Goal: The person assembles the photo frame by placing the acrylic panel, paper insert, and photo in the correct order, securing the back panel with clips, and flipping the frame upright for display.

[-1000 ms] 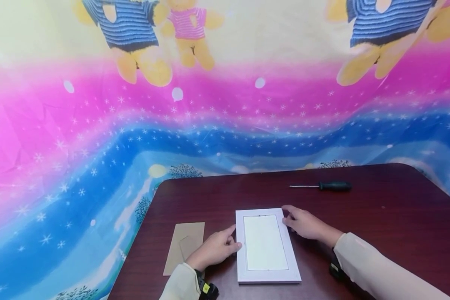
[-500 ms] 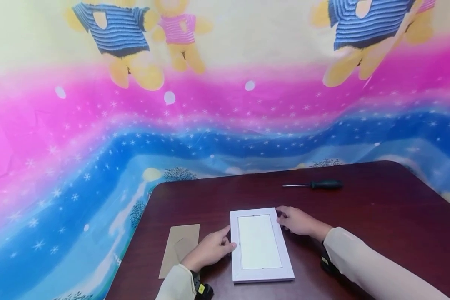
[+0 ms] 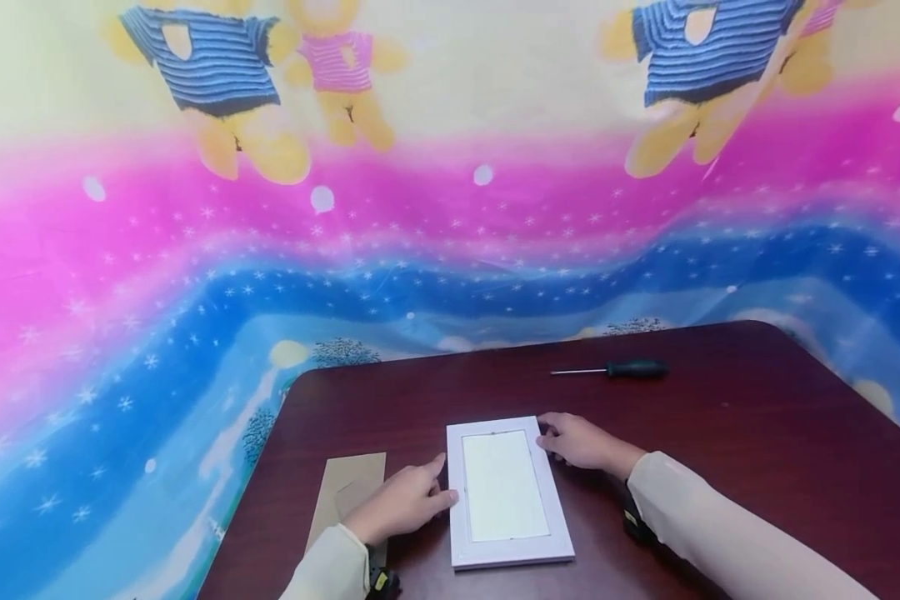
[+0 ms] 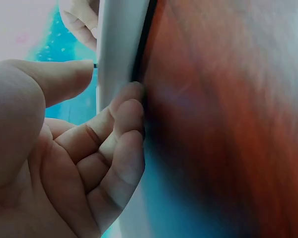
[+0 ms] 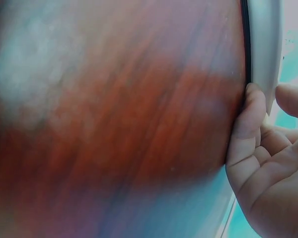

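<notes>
A white picture frame (image 3: 459, 500) lies face-on toward me on the dark red table, with a pale blank panel (image 3: 504, 487) inside its border. At its left edge my left hand (image 3: 401, 504) holds on, thumb and index finger against the side. My right hand (image 3: 585, 442) grips the upper right edge. In the left wrist view, curled fingers (image 4: 126, 153) sit at the frame's lower side edge, the thumb by the face edge. The right wrist view has bent fingers (image 5: 248, 148) against the frame's side (image 5: 264, 49) in the same way.
A brown backing board (image 3: 337, 483) with a stand flap lies left of the frame, partly covered by my left hand and sleeve. Toward the table's far edge rests a screwdriver (image 3: 636, 369) with a dark handle. A colourful printed curtain (image 3: 420, 208) hangs behind the table (image 3: 720, 467).
The head view has swung slightly to the right, so everything slides left in it. Both hands keep their places on the picture frame.
</notes>
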Demonstrator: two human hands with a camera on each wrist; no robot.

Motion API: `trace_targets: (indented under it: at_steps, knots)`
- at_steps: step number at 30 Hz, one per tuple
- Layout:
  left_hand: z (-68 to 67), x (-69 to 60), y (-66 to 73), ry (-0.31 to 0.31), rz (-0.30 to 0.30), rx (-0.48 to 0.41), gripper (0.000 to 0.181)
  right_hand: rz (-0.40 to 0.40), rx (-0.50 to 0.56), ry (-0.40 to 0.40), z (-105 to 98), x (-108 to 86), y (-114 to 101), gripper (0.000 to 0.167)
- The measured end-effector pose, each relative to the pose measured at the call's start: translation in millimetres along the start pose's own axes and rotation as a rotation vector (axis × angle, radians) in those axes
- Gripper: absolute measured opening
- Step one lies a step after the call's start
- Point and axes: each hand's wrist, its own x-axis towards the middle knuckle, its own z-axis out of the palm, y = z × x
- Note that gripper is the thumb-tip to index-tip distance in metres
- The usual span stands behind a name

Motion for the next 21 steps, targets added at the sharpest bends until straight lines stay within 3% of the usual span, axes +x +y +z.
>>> trace_targets:
  at_steps: [5,9,12,21]
  knots:
    - [-14.0,-13.6,-7.1,0.032,0.029,0.055,0.071,0.002,-0.012,0.001,1,2.4,2,0.046]
    - [-23.0,-27.6,-13.6,0.044,-0.019,0.071,0.070,0.007,-0.013,0.007,0,0.4,3,0.046]
    - [-28.5,-37.7,-19.7,0.050,-0.020,0.067,0.069,0.008,-0.006,0.009,1,-0.4,3,0.046]
    - [-34.8,-53.2,-34.3,0.118,0.073,0.107,0.064,-0.008,0.006,0.005,1,-0.8,1,0.045]
